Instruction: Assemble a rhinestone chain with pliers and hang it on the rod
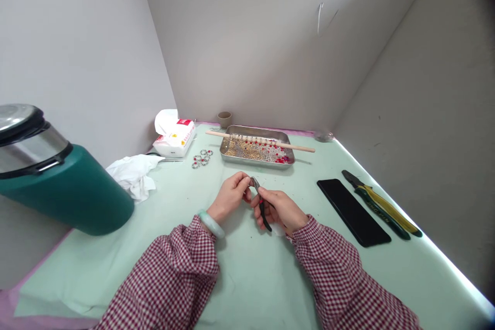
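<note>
My right hand (279, 207) is closed around a pair of small pliers (262, 211) with dark handles. The jaws of the pliers point up and left, meeting the fingertips of my left hand (233, 193). Those fingertips are pinched together at the jaws, and what they hold is too small to make out. A pale green bangle (211, 224) sits on my left wrist. Beyond my hands stands a metal tray (255, 163) of gold, clear and red beads. Across it lies a wooden stick (303, 149) with beaded rings around it. Several beaded rings (201, 159) lie left of the tray.
On the left are a large green flask (93, 191), crumpled white tissue (135, 172) and a tissue pack (176, 136). At right lie a black phone (351, 211) and large yellow-green pliers (381, 206). A small cup (224, 119) stands behind the tray, near the wall.
</note>
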The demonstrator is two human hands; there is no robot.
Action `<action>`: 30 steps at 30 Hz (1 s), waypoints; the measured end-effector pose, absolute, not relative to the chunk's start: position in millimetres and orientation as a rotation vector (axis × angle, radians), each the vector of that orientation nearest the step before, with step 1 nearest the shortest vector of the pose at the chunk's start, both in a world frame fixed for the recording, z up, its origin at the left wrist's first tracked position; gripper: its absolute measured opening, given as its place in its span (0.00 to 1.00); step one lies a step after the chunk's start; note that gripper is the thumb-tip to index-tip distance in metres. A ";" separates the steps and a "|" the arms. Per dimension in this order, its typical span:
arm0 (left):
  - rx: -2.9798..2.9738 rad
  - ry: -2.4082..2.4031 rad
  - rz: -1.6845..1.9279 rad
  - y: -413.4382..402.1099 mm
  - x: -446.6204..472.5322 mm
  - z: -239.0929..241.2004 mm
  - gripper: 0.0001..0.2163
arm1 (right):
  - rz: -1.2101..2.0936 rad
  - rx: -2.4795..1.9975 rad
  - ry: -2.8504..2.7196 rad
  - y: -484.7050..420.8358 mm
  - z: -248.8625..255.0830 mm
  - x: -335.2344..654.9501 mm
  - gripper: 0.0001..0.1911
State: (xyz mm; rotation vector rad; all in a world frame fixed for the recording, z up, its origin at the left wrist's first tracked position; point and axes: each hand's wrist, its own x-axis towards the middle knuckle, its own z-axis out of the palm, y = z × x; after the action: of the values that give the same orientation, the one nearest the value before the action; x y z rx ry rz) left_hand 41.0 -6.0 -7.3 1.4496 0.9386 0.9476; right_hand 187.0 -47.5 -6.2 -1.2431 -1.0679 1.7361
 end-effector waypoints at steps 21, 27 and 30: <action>0.983 0.598 0.989 -7.4 39.7 -3.8 0.06 | 2.377 -0.633 -0.709 -48.4 -5.4 196.9 0.20; 0.961 0.587 0.997 -8.0 39.2 1.3 0.06 | 2.437 -0.598 -0.711 -48.7 -4.9 197.6 0.20; 0.949 0.571 0.997 -8.9 39.5 3.3 0.07 | 2.456 -0.619 -0.725 -49.3 -4.4 197.5 0.19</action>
State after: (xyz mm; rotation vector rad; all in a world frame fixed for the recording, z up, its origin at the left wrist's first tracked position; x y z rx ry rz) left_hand 39.5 -8.9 3.3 0.9489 0.5711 0.9971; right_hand 197.5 -49.3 -4.4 -0.6186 -0.7250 2.4555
